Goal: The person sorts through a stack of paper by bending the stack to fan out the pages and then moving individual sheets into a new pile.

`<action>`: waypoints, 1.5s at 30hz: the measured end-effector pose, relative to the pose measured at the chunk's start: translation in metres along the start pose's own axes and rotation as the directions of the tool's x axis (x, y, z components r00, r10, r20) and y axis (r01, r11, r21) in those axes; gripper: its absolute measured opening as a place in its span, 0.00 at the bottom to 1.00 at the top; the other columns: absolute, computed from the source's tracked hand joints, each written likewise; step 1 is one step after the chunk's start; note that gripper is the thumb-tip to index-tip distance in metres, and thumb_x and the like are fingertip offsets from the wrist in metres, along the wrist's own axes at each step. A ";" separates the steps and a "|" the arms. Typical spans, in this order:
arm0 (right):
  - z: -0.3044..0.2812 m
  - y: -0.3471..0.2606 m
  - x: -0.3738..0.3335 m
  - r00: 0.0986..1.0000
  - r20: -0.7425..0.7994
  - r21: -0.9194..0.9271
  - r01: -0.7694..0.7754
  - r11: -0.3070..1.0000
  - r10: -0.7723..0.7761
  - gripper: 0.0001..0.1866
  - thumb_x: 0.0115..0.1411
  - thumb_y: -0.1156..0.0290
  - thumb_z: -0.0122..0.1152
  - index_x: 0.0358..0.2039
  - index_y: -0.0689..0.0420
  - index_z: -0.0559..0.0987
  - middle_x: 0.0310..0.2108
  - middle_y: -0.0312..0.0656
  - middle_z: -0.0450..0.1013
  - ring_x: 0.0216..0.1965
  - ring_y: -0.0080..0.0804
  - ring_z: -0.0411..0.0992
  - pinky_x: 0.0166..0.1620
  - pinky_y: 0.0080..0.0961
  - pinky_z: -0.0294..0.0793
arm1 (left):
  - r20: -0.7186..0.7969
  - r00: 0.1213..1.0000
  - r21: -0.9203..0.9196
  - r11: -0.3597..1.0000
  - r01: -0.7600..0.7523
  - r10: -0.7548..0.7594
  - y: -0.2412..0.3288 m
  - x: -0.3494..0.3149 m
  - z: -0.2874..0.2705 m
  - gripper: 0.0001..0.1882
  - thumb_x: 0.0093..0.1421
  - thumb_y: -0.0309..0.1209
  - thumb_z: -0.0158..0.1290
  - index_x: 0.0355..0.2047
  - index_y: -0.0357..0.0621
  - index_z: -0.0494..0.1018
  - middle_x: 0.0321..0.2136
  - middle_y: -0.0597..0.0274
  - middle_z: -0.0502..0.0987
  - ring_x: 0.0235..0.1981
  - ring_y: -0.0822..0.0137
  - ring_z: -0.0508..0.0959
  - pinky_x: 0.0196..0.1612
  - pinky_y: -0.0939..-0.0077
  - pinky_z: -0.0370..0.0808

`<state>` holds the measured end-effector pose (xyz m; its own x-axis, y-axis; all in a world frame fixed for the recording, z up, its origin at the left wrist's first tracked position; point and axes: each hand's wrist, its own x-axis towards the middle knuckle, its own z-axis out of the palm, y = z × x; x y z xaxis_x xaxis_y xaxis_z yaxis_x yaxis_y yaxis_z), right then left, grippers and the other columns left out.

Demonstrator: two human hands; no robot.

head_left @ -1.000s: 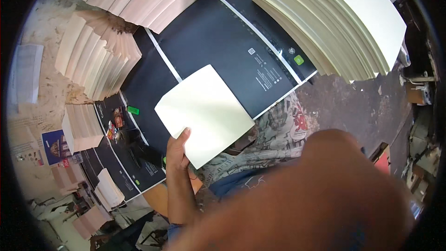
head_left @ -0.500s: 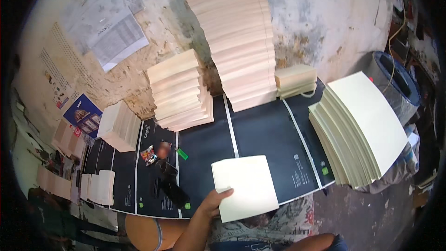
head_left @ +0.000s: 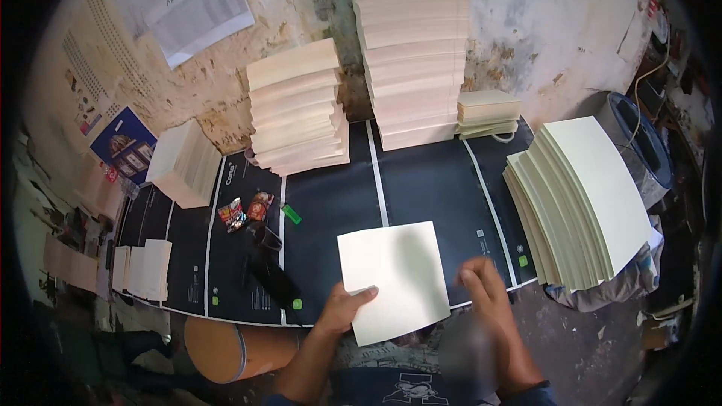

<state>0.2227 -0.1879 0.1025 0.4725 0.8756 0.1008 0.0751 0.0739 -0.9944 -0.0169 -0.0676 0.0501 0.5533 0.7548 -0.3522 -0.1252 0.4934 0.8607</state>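
Note:
My left hand [head_left: 352,307] grips a stack of cream paper sheets [head_left: 391,278] at its left edge, thumb on top and fingers beneath. The sheets lie tilted over the table's near edge, with a soft shadow on their right half. Just right of the paper, my right hand [head_left: 485,286] is raised with its fingers curled in and the thumb against them. Nothing shows between those fingers, and the hand stays apart from the paper. A blurred grey patch covers the area beside my right forearm.
On the black table [head_left: 323,203] a tall paper pile [head_left: 417,53] and a shorter one [head_left: 297,116] stand against the wall. A thick paper stack [head_left: 594,195] sits at the right. Snack packets [head_left: 259,207], a green lighter [head_left: 292,214] and a dark object [head_left: 272,278] lie left of centre.
My right hand has come up into view beside the paper. The left hand still holds the sheets, and the whole view has shifted slightly.

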 end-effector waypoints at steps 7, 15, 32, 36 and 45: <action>0.000 0.051 0.015 0.871 0.143 -0.181 -0.445 0.877 0.471 0.23 0.65 0.54 0.58 0.32 0.65 0.80 0.29 0.38 0.77 0.30 0.23 0.70 0.39 0.21 0.71 | 0.066 0.993 0.052 0.993 -0.102 0.098 0.020 -0.039 -0.003 0.16 0.61 0.24 0.56 0.48 0.32 0.72 0.40 0.56 0.79 0.40 0.68 0.80 0.42 0.74 0.76; -0.011 0.047 0.011 0.919 -0.056 -0.252 -0.391 0.885 0.390 0.19 0.64 0.58 0.62 0.30 0.65 0.81 0.20 0.35 0.73 0.23 0.20 0.67 0.25 0.27 0.66 | -0.007 0.990 -0.067 0.987 -0.144 0.144 0.024 -0.050 -0.010 0.17 0.59 0.24 0.57 0.49 0.33 0.72 0.41 0.55 0.79 0.40 0.66 0.79 0.45 0.70 0.76; -0.019 0.028 0.018 0.933 -0.001 -0.385 -0.334 0.861 0.361 0.23 0.58 0.51 0.66 0.33 0.64 0.81 0.28 0.48 0.78 0.29 0.32 0.75 0.33 0.32 0.75 | -0.020 0.990 -0.084 0.987 -0.141 0.139 0.024 -0.044 0.000 0.29 0.56 0.26 0.58 0.57 0.32 0.63 0.46 0.50 0.76 0.45 0.59 0.78 0.47 0.65 0.77; -0.065 0.043 0.033 0.931 -0.249 -0.386 -0.347 0.855 0.265 0.16 0.60 0.63 0.65 0.35 0.66 0.80 0.25 0.48 0.79 0.22 0.29 0.76 0.28 0.29 0.75 | -0.011 0.985 -0.160 0.972 -0.172 0.173 0.031 -0.049 -0.007 0.29 0.55 0.25 0.58 0.57 0.33 0.63 0.47 0.50 0.75 0.46 0.59 0.78 0.48 0.64 0.76; -0.033 0.020 0.022 0.884 -0.055 -0.184 -0.467 0.865 0.465 0.28 0.56 0.53 0.68 0.41 0.69 0.79 0.33 0.53 0.79 0.33 0.37 0.79 0.38 0.30 0.79 | -0.053 0.990 -0.061 0.989 -0.133 0.129 0.020 -0.046 -0.007 0.31 0.53 0.25 0.57 0.58 0.33 0.62 0.48 0.50 0.74 0.48 0.57 0.77 0.49 0.63 0.75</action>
<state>0.2635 -0.1830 0.0862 0.5003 0.7820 -0.3717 0.0057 -0.4323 -0.9017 -0.0503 -0.0897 0.0811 0.4877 0.8344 -0.2570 -0.2473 0.4143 0.8759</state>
